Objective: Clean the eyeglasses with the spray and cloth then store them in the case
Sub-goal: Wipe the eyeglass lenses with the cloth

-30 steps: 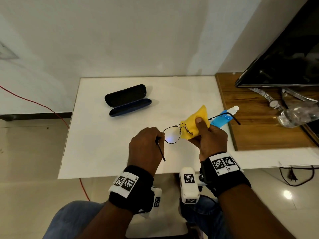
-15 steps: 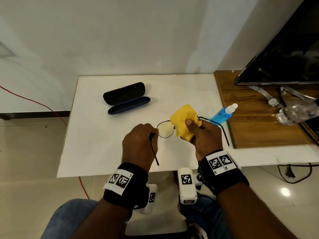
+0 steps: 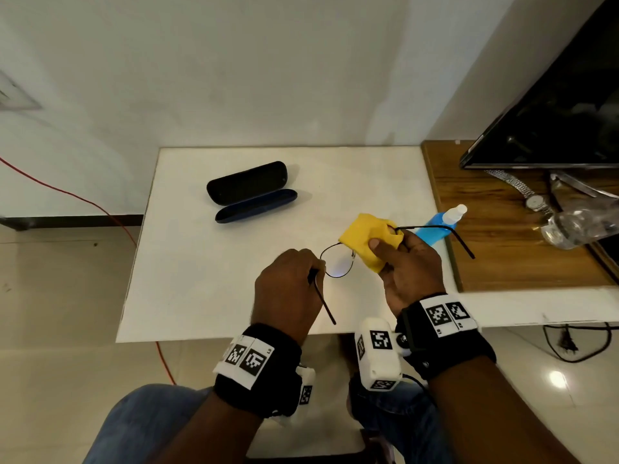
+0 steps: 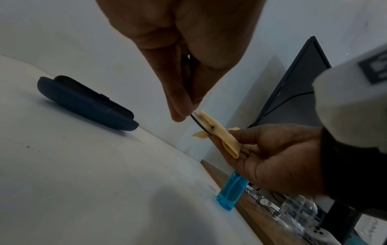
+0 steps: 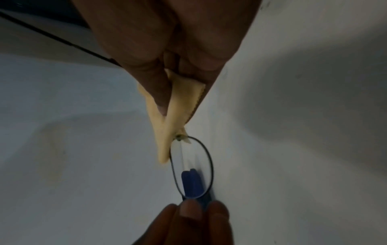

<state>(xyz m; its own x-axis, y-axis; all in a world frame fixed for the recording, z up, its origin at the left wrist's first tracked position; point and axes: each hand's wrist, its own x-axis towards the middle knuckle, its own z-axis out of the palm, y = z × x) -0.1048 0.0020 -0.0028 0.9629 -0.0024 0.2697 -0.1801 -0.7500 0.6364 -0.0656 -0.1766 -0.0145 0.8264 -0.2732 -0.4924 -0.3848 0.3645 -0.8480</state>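
**While one lens sits wrapped in cloth, the glasses hang over the table**

Held above the white table, the eyeglasses are gripped at both ends. The left hand pinches the frame by the left hinge (its temple juts toward the person). The right hand clamps the yellow cloth around the other lens. Just beyond lies the blue spray bottle; the open case rests well apart.

Thin black eyeglasses half-wrapped in yellow cloth; open dark case, blue spray on table.
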